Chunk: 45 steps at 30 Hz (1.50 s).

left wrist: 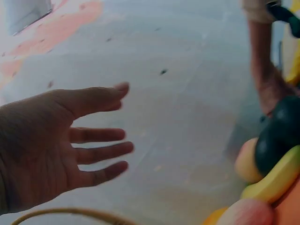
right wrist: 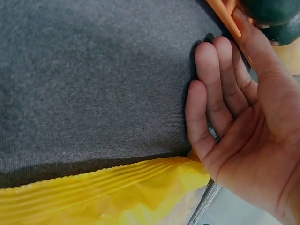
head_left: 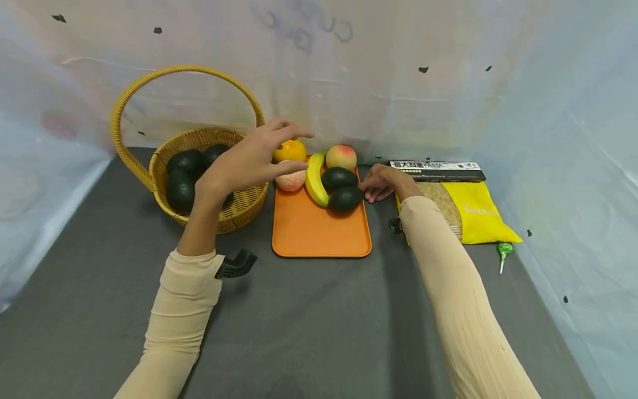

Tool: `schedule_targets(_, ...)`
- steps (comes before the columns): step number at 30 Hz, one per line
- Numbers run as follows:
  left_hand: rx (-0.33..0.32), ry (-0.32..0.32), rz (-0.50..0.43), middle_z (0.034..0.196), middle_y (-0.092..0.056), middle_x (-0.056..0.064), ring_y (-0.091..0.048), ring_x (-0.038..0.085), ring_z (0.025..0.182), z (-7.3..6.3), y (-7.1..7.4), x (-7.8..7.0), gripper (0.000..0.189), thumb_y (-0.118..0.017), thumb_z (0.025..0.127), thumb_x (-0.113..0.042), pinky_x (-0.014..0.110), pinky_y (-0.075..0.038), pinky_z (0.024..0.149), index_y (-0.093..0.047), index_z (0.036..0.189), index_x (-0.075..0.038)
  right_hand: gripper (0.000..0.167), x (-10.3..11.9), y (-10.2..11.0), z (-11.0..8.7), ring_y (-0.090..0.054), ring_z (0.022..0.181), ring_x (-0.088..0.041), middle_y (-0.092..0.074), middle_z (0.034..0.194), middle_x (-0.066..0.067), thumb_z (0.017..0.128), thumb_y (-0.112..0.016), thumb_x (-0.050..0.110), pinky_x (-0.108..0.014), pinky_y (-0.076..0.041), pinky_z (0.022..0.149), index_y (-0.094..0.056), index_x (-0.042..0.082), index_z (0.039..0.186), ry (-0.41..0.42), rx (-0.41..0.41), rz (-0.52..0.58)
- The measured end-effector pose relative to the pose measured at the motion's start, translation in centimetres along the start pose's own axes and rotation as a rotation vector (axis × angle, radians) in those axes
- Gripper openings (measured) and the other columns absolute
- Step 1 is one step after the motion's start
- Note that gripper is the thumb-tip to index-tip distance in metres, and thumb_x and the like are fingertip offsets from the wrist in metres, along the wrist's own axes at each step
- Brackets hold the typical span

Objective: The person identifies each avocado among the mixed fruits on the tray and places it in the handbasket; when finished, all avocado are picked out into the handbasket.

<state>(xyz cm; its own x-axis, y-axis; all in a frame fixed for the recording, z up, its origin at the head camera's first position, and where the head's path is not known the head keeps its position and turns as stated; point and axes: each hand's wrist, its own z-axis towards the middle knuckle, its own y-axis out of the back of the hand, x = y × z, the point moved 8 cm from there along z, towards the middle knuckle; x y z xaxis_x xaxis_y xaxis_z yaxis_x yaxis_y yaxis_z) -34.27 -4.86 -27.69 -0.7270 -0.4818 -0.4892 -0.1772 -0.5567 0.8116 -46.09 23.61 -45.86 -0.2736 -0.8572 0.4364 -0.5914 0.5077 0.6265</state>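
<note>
My left hand (head_left: pixel 249 158) hovers between the wicker basket (head_left: pixel 251 215) and the orange tray (head_left: pixel 319 235), fingers and thumb spread apart, holding nothing. In the left wrist view its fingers are extended. My right hand (head_left: pixel 382 180) is at the tray's right edge. In the right wrist view the thumb (right wrist: pixel 262 47) lies over the rim, while the loosely bent fingers (right wrist: pixel 213 75) are outside it, close to the table. Two dark green avocados (head_left: pixel 346 199) sit on the tray near that hand, beside a banana (head_left: pixel 315 180), a peach (head_left: pixel 341 157), an orange (head_left: pixel 291 150) and a pinkish round fruit (head_left: pixel 291 180).
Several avocados (head_left: pixel 180 189) lie in the basket, whose tall handle (head_left: pixel 191 68) arches above. Under the right forearm is a yellow pasta bag (head_left: pixel 478 210) with a black label strip (head_left: pixel 448 174) behind. A green lollipop (head_left: pixel 504 250) lies right. Pale sheeting (head_left: pixel 448 111) encloses the grey table (head_left: pixel 319 316).
</note>
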Motion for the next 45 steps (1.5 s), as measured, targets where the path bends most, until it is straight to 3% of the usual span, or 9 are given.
schedule_targets(4,0.001,-0.062,-0.030,0.147,-0.052,0.016,-0.056,0.030,0.128,1.7,-2.1,-0.9,0.056,-0.071,0.101,-0.029,0.049,-0.049,0.109,-0.054,0.152,-0.012,0.024,0.1,0.0,-0.1,-0.074,0.070,-0.009,-0.073,0.070,0.003,0.103,-0.063,0.033,-0.037,-0.063,0.090,-0.070,0.011,0.095,0.004,0.007,0.005)
schedule_targets(9,0.036,-0.076,-0.029,0.148,-0.052,0.014,-0.055,0.029,0.132,3.3,-4.8,-0.9,0.058,-0.070,0.102,-0.031,0.046,-0.048,0.113,-0.052,0.154,-0.012,0.024,0.2,0.0,-0.1,-0.073,0.068,-0.008,-0.073,0.070,0.003,0.103,-0.063,0.034,-0.038,-0.063,0.091,-0.071,0.012,0.095,0.004,-0.001,0.005)
schedule_targets(18,0.215,-0.082,-0.028,0.155,-0.045,0.013,-0.054,0.027,0.136,5.4,-11.4,-0.2,0.057,-0.067,0.103,-0.031,0.041,-0.045,0.118,-0.049,0.154,-0.012,0.024,0.0,0.2,0.3,-0.074,0.068,-0.007,-0.074,0.071,0.004,0.103,-0.063,0.033,-0.031,-0.064,0.082,-0.071,0.011,0.099,-0.005,-0.004,0.020)
schedule_targets(21,0.284,-0.071,0.002,0.157,-0.043,0.014,-0.051,0.028,0.140,5.7,-13.4,0.1,0.059,-0.067,0.104,-0.030,0.043,-0.042,0.121,-0.048,0.156,-0.012,0.024,0.1,0.2,0.1,-0.074,0.068,-0.008,-0.074,0.070,0.003,0.105,-0.060,0.028,-0.028,-0.063,0.076,-0.073,0.010,0.097,0.007,0.000,0.025)
schedule_targets(25,0.348,-0.075,0.030,0.162,-0.038,0.017,-0.047,0.031,0.145,5.6,-15.3,0.4,0.063,-0.068,0.103,-0.027,0.046,-0.040,0.123,-0.044,0.159,-0.011,0.025,0.2,0.2,0.0,-0.074,0.069,-0.008,-0.074,0.071,0.003,0.108,-0.056,0.026,-0.029,-0.063,0.080,-0.073,0.008,0.108,0.011,-0.002,0.023)
schedule_targets(31,0.371,-0.084,0.053,0.166,-0.033,0.017,-0.047,0.033,0.147,5.6,-16.6,0.3,0.066,-0.070,0.102,-0.025,0.047,-0.040,0.124,-0.042,0.161,-0.015,0.035,-0.1,0.1,0.2,-0.074,0.072,-0.008,-0.075,0.074,0.004,0.106,-0.059,0.035,-0.037,-0.062,0.094,-0.069,0.006,0.123,-0.015,-0.002,0.005)
schedule_targets(40,0.397,-0.072,0.128,0.164,-0.036,0.022,-0.041,0.038,0.150,5.4,-17.6,0.8,0.070,-0.073,0.100,-0.021,0.051,-0.036,0.126,-0.041,0.161,-0.015,0.027,-0.2,0.2,0.5,-0.072,0.065,-0.006,-0.072,0.066,0.006,0.105,-0.062,0.032,-0.029,-0.064,0.078,-0.073,0.007,0.107,-0.013,-0.043,-0.005)
schedule_targets(45,0.335,-0.061,0.176,0.153,-0.045,0.016,-0.045,0.035,0.140,5.5,-17.1,0.8,0.067,-0.077,0.097,-0.018,0.045,-0.042,0.119,-0.048,0.157,-0.011,0.024,-0.1,0.3,0.3,-0.072,0.064,-0.006,-0.071,0.066,0.005,0.105,-0.062,0.029,-0.029,-0.063,0.077,-0.073,0.008,0.100,-0.007,-0.049,0.004)
